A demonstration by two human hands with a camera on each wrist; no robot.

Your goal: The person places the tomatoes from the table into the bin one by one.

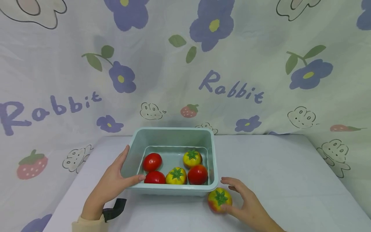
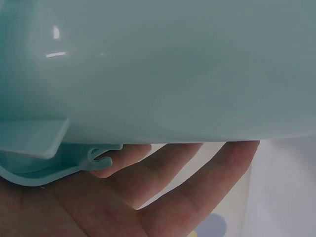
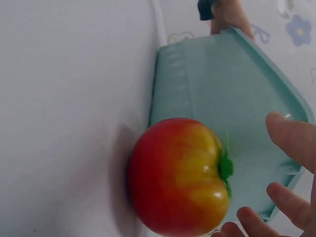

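A pale green plastic basin (image 1: 174,188) stands on the table, and my left hand (image 1: 111,180) grips its left front corner. The thumb lies over the front rim, while the fingers run along the outer wall (image 2: 163,74). Just outside the basin's right front corner, a red-yellow tomato (image 1: 219,198) with a green leafy top rests on the table. My right hand (image 1: 246,204) is around the right side of this tomato, thumb and fingers spread apart. In the right wrist view the fingertips (image 3: 252,219) stand beside the tomato (image 3: 177,177), with a gap showing.
Inside the basin lie several red tomatoes (image 1: 152,162) and two yellow ones with green tops, one at the front (image 1: 176,176) and one at the back right (image 1: 192,159). White cloth covers the table (image 1: 269,167). A printed curtain (image 1: 174,74) hangs behind it.
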